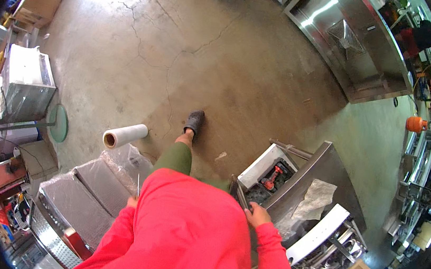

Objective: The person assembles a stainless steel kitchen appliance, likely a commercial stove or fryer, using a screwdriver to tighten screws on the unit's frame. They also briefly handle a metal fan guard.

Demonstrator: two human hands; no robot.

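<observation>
My left hand is low beside my red shirt, closed around a thin, pale, blade-like tool that points up. The tool's handle is hidden in the fist, so its exact kind does not show. Next to it are bulky grey blocks wrapped in clear film. On the other side, my right hand is curled at the near edge of a steel table. What its fingers close on, if anything, is hidden. Beyond that hand, an open white-sided drawer holds a red-and-black power tool.
A roll of clear wrap stands ahead on the left, by a round green disc. A large stainless-steel unit is at the far right. Film-wrapped equipment lines the left. Metal parts fill a white bin at near right.
</observation>
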